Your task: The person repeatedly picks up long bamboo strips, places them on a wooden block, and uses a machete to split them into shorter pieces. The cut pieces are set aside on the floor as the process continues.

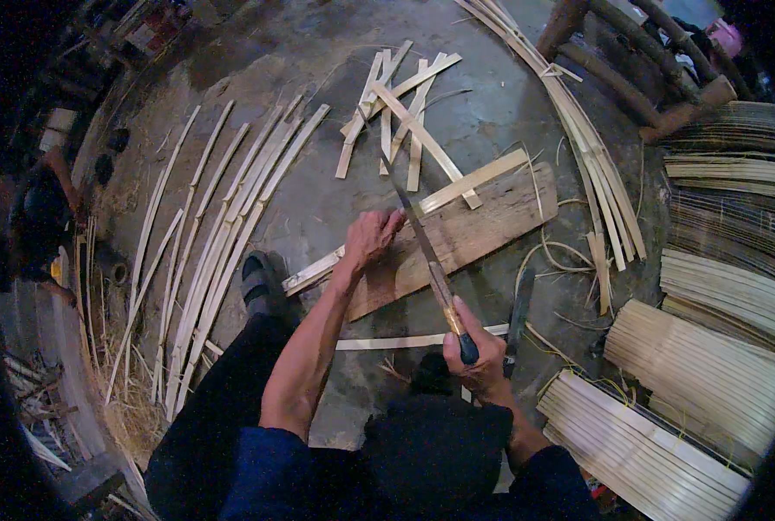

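Note:
My left hand (374,236) is closed over a pale bamboo strip (483,175), pressing it against a thick wooden board (470,230) on the floor. My right hand (476,352) grips the dark handle of a handsaw (420,233). Its long, narrow blade points away and to the left, crossing the strip just right of my left fingers; its teeth are too fine to make out. Beyond the board, several short bamboo pieces (405,113) lie crossed in a loose heap. One of them (431,152) reaches down close to the strip.
Long split bamboo strips (231,217) lie to the left, and more (583,139) curve along the right. Stacked slat bundles (648,443) fill the right side. A broad dark blade (519,313) rests near my right hand. Another person (45,217) is at the far left.

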Available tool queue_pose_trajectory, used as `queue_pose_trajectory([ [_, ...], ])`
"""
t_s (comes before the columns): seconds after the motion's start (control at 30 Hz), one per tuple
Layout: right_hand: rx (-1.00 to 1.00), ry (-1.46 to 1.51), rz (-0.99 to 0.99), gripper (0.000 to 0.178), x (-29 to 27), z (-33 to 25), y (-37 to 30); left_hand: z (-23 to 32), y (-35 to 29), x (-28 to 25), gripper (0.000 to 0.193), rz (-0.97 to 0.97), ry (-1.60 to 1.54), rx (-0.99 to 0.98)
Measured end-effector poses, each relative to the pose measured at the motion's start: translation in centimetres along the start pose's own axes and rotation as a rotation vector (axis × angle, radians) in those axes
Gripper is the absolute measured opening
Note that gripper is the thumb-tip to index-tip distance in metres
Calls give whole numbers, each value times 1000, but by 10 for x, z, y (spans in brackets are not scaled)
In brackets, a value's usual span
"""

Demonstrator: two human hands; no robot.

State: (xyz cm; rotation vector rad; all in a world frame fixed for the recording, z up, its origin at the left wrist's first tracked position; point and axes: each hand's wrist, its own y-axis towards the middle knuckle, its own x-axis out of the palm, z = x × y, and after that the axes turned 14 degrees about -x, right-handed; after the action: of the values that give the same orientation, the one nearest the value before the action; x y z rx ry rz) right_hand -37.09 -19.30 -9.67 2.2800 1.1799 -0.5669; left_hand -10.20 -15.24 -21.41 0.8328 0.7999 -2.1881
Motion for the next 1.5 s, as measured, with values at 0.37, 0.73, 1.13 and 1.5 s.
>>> queue_pose_trajectory([
  [0.37,66,49,-44,49,-12,7,16,-7,18,7,41,91,-44,-26],
  [0.73,-83,-64,8,47,-35,12,-48,-7,24,-2,45,-24,-79,-116],
  [1.13,305,303,32,53,-52,-2,-70,-2,29,-11,44,45,33,-140],
  [1.5,69,44,-75,46,-29,27,-59,-19,54,-45,48,202,-294,-4],
])
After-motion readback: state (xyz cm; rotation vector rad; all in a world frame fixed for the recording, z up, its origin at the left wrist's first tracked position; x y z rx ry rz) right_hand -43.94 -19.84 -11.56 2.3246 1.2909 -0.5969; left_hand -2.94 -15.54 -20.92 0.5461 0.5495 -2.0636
